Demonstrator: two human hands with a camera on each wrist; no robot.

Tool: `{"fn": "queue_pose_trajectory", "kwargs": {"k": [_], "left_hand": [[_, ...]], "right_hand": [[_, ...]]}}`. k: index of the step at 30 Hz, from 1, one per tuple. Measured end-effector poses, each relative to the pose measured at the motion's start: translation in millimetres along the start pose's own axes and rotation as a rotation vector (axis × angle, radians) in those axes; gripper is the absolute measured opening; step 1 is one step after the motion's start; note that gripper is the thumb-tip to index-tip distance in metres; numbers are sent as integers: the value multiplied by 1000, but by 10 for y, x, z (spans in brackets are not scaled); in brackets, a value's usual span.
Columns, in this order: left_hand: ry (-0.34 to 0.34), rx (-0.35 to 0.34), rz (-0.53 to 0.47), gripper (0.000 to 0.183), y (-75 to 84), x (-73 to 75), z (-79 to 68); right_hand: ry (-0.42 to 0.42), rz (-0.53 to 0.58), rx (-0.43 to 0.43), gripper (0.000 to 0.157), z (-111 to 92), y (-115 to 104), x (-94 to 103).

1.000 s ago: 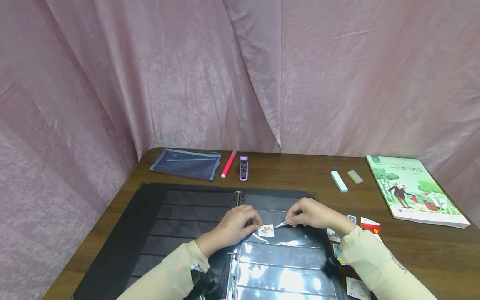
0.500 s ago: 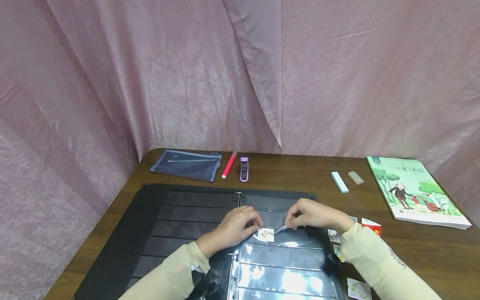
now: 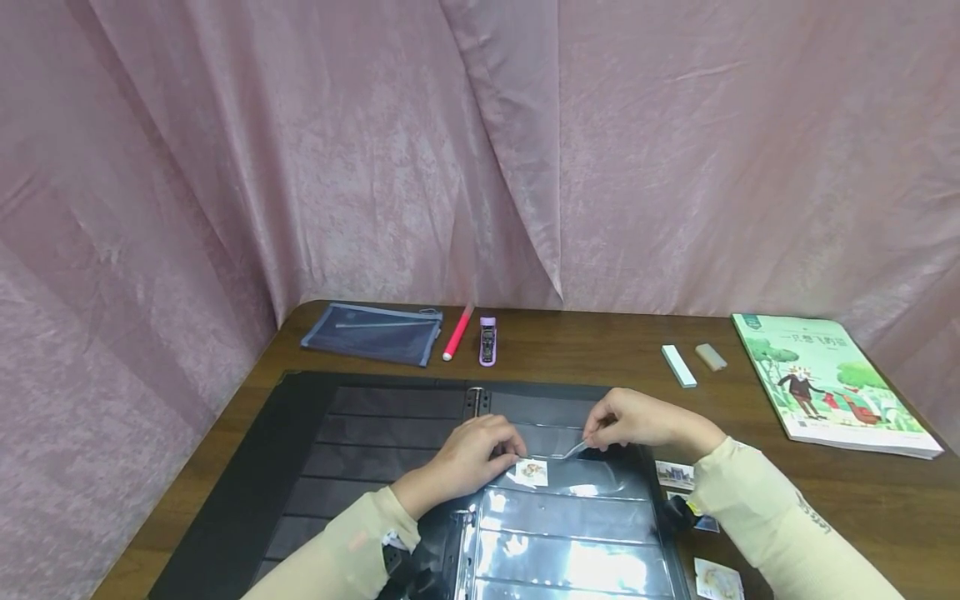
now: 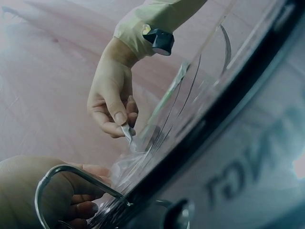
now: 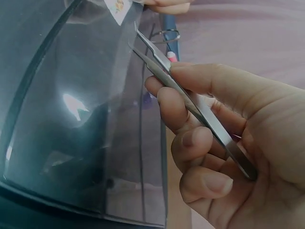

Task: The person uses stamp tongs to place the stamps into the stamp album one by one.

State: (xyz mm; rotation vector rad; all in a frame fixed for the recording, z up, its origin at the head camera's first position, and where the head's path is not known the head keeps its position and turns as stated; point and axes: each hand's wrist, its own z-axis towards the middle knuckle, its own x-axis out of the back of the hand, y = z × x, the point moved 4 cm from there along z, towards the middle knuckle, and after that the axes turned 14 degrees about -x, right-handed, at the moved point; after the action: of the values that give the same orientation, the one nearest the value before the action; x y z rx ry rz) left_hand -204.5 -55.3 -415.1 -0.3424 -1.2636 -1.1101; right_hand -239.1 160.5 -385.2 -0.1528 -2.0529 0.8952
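A small stamp (image 3: 532, 473) with a printed picture lies on the right-hand page of an open black stamp album (image 3: 225, 475), at a clear pocket strip. My left hand (image 3: 474, 454) is at the stamp's upper left, its thumb and fingers pinching the edge of the clear plastic film (image 4: 126, 167), which bulges up in the left wrist view. My right hand (image 3: 630, 419) holds metal tweezers (image 5: 190, 102) between thumb and fingers. The tweezers' tips are slightly apart, close to the stamp (image 5: 118, 9) with nothing between them in the right wrist view.
Several stamps (image 3: 717, 578) lie right of the album, partly under the right sleeve. Behind it are a mesh pouch (image 3: 375, 333), a red pen (image 3: 457, 333) and a purple-edged gadget (image 3: 487, 342). Two small blocks (image 3: 678, 367) and a green book (image 3: 832, 383) lie at right.
The stamp has shifted slightly toward the person. My right hand has moved right with the tweezers, whose tips now sit above the stamp's edge. My left hand has stayed in place.
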Motion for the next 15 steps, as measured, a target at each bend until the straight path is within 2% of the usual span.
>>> {"fn": "queue_pose_trajectory", "kwargs": {"k": [10,15], "left_hand": [[17,-14,15,11,18,4,12],[11,-2,7,12,21,20,14]], "right_hand": [[14,-5,6,13,-163,15,181],[43,2,-40,14,-262,13,304]]}}
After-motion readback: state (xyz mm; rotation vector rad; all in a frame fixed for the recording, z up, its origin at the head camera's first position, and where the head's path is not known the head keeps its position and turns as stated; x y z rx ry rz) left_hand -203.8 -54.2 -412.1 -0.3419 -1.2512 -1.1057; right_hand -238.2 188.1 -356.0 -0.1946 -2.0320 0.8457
